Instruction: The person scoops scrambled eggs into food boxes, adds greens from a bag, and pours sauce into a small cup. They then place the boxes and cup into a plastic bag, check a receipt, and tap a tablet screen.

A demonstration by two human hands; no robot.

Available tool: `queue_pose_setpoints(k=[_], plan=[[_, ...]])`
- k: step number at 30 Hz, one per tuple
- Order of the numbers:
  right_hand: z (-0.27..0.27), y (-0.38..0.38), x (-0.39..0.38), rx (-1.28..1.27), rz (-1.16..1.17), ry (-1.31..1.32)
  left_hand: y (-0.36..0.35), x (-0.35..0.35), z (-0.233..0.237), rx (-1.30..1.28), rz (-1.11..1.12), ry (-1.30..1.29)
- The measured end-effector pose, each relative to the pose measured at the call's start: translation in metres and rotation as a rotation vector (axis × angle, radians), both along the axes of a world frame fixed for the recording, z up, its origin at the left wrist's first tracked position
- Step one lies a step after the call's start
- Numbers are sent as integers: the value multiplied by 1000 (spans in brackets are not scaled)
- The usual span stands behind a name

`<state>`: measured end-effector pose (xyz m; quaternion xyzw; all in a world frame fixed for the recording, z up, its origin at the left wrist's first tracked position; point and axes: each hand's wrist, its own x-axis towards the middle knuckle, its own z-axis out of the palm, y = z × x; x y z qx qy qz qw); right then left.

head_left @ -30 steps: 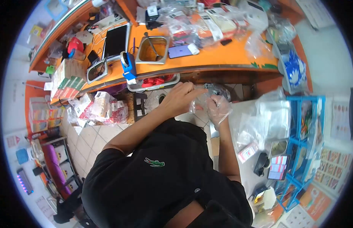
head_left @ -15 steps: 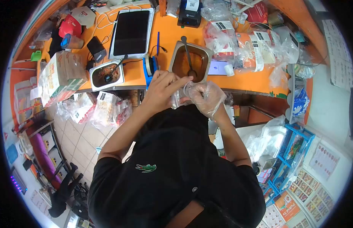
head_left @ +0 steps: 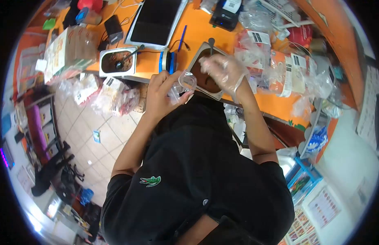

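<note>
Bare and closed around a small clear plastic cup (head_left: 187,81), my left hand (head_left: 160,90) is just in front of the table edge. My right hand (head_left: 226,75) wears a clear plastic glove and hovers over a metal pan (head_left: 193,67) of brown-orange sauce. Its fingers point left and are blurred; I cannot tell whether they grip anything. A dark ladle (head_left: 211,42) stands in that pan, its middle hidden behind the gloved fingers. Left of the pan is a blue tape roll (head_left: 168,61).
Another metal pan (head_left: 133,70) with chunky red sauce and a spoon stands left. Behind are a tablet (head_left: 155,20), a blue pen (head_left: 182,37) and a black label printer (head_left: 226,15). Bagged packages (head_left: 281,73) crowd the right; a carton (head_left: 71,53) stands far left.
My right hand has left the cup and moved up and right over the sauce pan. My left hand keeps the cup, slightly further left. The whole view has shifted and tilted.
</note>
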<state>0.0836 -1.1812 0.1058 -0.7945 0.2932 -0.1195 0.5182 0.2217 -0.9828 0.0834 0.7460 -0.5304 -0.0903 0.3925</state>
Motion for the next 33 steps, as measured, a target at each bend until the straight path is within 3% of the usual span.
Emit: queue_pose_setpoints(k=[2,6,9,12,16,17,18,20,23,26,29,32,33], plan=[[31,3,2,1,293,279,-2,-10,3,29,37,-46],[14,0,-7,-30,448,200,-7,-35,12,144,62,125],[-8,1,-19,-142,460,191,-8,-58,10,59,142,250],[-6,-2,-27,-215,440,273,8,-69,-14,-39,276,134],[-5,-5,-35,-242,481,329,7,-95,-15,-93,479,527],[-8,-3,-38,-229,477,294,7,-100,-8,10,446,503],[-10,-1,-40,-216,473,258,1,-101,-1,14,345,251],[-10,1,-44,-197,493,215,-11,-110,16,55,353,200],[-6,4,-47,-219,537,161,-13,-112,4,48,285,259],[3,0,-40,-201,632,334,-7,-113,-2,10,255,323],[-3,2,-44,-228,590,211,-2,-115,-5,25,308,395],[8,-6,-37,-45,564,213,2,-120,-8,-36,427,377],[-4,-15,-35,-63,453,127,4,-119,-8,-48,460,370]])
